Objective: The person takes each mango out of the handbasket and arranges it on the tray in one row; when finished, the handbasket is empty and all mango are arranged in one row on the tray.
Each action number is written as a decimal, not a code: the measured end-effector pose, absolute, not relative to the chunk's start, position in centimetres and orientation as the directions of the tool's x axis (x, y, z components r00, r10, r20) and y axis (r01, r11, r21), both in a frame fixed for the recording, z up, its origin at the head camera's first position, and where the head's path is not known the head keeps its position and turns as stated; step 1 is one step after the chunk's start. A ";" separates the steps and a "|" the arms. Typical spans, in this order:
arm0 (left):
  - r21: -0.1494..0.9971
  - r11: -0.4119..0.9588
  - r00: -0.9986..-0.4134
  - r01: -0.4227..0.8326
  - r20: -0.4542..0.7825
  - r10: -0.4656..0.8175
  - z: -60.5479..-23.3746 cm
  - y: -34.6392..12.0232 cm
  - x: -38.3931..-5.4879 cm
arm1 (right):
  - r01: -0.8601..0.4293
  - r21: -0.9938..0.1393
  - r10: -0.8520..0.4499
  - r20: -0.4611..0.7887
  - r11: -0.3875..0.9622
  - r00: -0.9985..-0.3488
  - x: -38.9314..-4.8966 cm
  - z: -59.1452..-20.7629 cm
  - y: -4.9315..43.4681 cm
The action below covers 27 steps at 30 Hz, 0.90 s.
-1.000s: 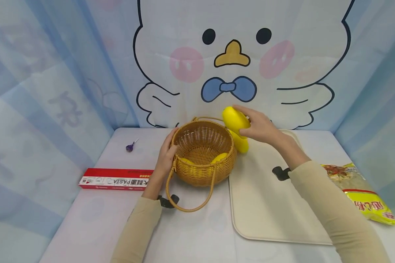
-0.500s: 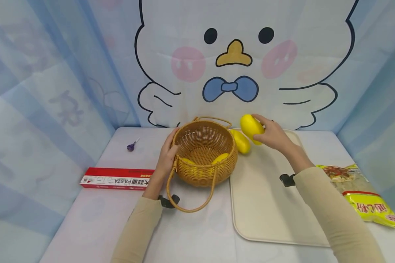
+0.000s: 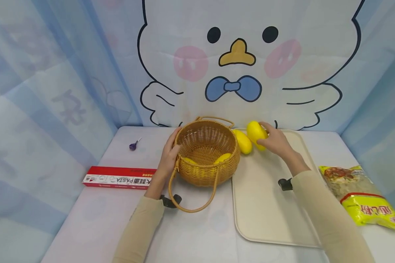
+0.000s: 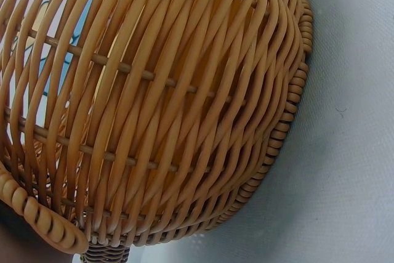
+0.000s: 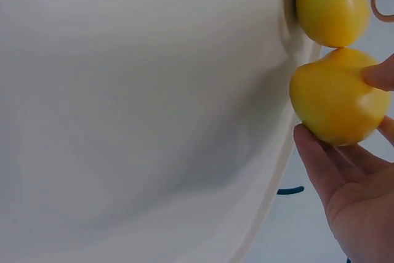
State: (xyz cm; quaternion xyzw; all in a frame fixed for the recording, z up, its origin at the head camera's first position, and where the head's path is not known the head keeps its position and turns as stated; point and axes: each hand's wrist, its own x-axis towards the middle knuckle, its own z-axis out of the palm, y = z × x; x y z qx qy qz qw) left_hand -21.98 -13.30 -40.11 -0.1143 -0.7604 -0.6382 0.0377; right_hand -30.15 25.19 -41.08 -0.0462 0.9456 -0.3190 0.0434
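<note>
My left hand [image 3: 168, 156] grips the left side of a wicker basket [image 3: 210, 178], thumb over the rim. Through the weave in the left wrist view, something yellow shows inside the basket [image 4: 178, 109]. Two yellow fruits lie in it, one at the right [image 3: 222, 158] and one partly hidden behind the front rim [image 3: 189, 161]. My right hand [image 3: 276, 141] holds a smooth yellow mango [image 3: 256, 133] over the back of the cream tray [image 3: 266, 204]. A second mango [image 3: 243, 142] sits between it and the basket; in the right wrist view the held mango [image 5: 338, 100] appears to touch it.
A red pasta box [image 3: 118, 178] lies left of my left forearm, with a purple-wrapped lollipop [image 3: 133, 146] behind it. At the right is a yellow noodle bag [image 3: 362, 197]. One basket handle [image 3: 192, 210] hangs down at the front. A printed curtain [image 3: 233, 102] closes off the back.
My right hand has moved right and down with the mango, from above the basket's right rim to the tray's back edge. My left hand keeps its grip on the basket.
</note>
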 end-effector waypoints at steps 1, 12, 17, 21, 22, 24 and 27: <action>0.962 0.157 -0.971 0.222 0.204 0.125 -40.1 -13.3 -22.0 | -0.050 -0.609 -0.108 -0.060 0.792 -0.992 -30.2 -41.4 25.3; 0.967 0.150 -0.974 0.204 0.185 0.131 -40.3 -13.4 -22.1 | 0.088 -0.616 -0.043 -0.195 0.783 -0.980 -29.9 -42.7 25.6; 0.969 0.153 -0.976 0.194 0.176 0.126 -40.2 -13.3 -22.0 | 0.125 -0.628 -0.031 -0.232 0.768 -0.972 -29.6 -42.4 25.6; 0.968 0.157 -0.976 0.194 0.175 0.126 -40.2 -13.3 -22.1 | 0.138 -0.625 -0.021 -0.240 0.768 -0.971 -29.4 -42.5 25.7; 0.968 0.159 -0.976 0.194 0.175 0.126 -40.2 -13.3 -22.1 | 0.137 -0.623 -0.017 -0.235 0.770 -0.972 -29.4 -42.5 25.8; 0.968 0.160 -0.977 0.194 0.175 0.125 -40.2 -13.3 -22.0 | 0.131 -0.616 -0.007 -0.216 0.777 -0.976 -29.3 -42.6 25.8; 0.968 0.161 -0.977 0.191 0.172 0.123 -40.3 -13.3 -22.0 | 0.099 -0.594 0.017 -0.142 0.798 -0.990 -29.3 -42.8 25.9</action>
